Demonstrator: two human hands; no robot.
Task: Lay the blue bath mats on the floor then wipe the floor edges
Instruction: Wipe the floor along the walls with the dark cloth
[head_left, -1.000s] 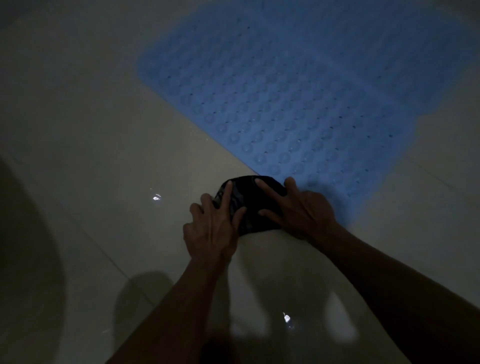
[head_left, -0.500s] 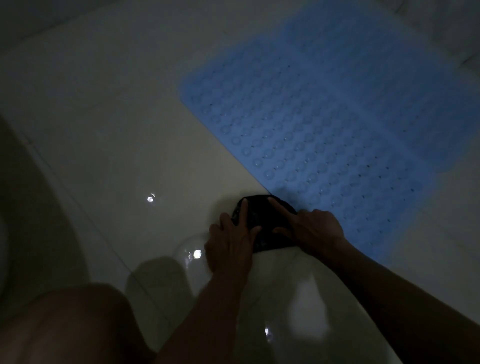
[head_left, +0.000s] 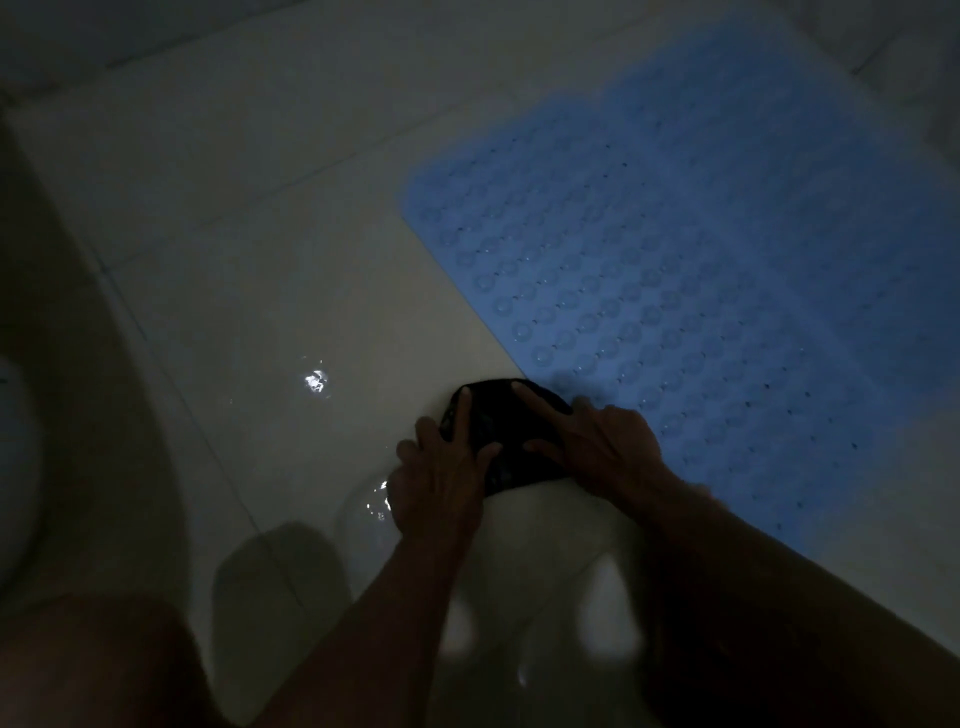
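Dim bathroom, pale tiled floor (head_left: 270, 249) with wet glints. Blue bath mat (head_left: 701, 270) already flat, upper right. Dark cloth (head_left: 501, 441) just beside mat's near edge, under both hands: left hand (head_left: 441, 483) and right hand (head_left: 597, 447), fingers spread, straight, pressing down. For good wiping: keep palms flat, push cloth along mat border with even pressure, avoid lifting mat edge.
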